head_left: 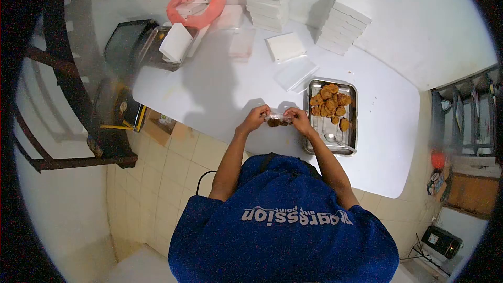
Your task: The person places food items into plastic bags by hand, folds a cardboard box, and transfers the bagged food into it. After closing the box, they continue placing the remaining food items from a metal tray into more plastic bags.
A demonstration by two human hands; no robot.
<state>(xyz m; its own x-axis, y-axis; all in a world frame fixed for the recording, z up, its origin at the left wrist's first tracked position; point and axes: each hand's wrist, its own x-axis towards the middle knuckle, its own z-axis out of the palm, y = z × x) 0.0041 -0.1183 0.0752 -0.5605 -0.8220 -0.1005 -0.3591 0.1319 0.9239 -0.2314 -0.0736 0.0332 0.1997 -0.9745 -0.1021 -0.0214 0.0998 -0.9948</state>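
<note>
Near the table's front edge, a small clear plastic bag (276, 118) with dark brown pieces in it hangs between my hands. My left hand (255, 117) pinches one side of its top, and the fingers of my right hand (299, 120) are closed on the other side. Just right of my right hand lies a metal tray (354, 120) holding a heap of browned, fried-looking food pieces (329, 101). A metal spoon or ladle (331, 138) rests in the near part of the tray.
Clear plastic bags (296, 73) lie beyond my hands, beside a flat white box (286, 47). White boxes stand in two stacks (267, 4) (343, 27) against the wall. At the back left are a pink plastic bag (212, 15) and a container (152, 55) with a white box.
</note>
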